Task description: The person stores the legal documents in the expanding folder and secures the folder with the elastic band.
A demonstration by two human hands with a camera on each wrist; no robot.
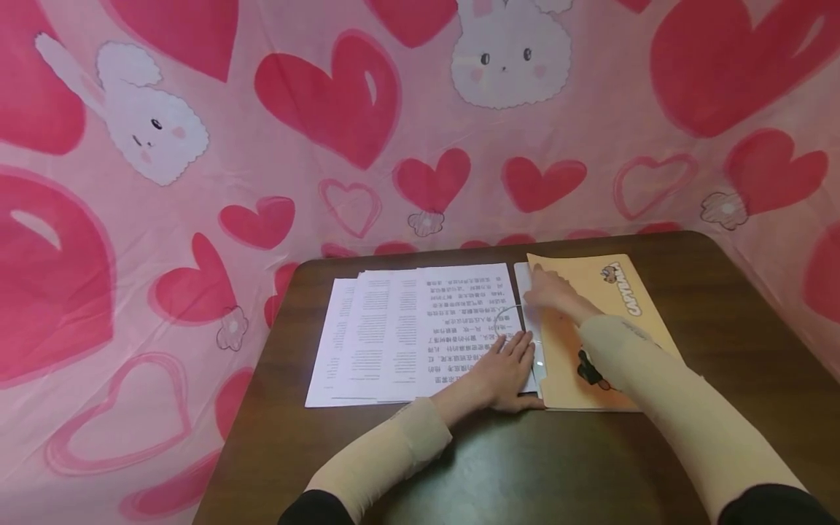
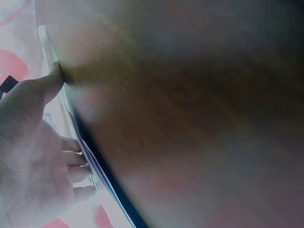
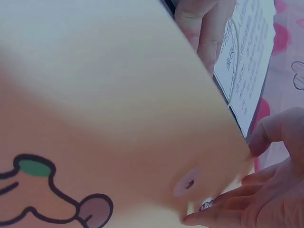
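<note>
An orange folder (image 1: 584,292) with a printed cartoon and lettering lies on the table, its cover slightly lifted along the left edge. At the far left corner of that cover, my right hand (image 1: 558,292) pinches the edge; the right wrist view has the thumb at the edge and the fingers (image 3: 232,204) along the cover. My left hand (image 1: 508,372) lies with spread, straight fingers on the printed sheets (image 1: 466,321) beside the folder's pale inner strip (image 1: 537,357). Its thumb (image 2: 50,85) reaches the near edge. A thin pale loop (image 1: 496,321) curves over the sheets.
More printed sheets (image 1: 335,343) fan out leftward, overlapping one another. Everything lies on a dark brown wooden table (image 1: 525,467). Behind it hangs a pink cloth (image 1: 295,131) with hearts and rabbits, close to the table's far and left edges.
</note>
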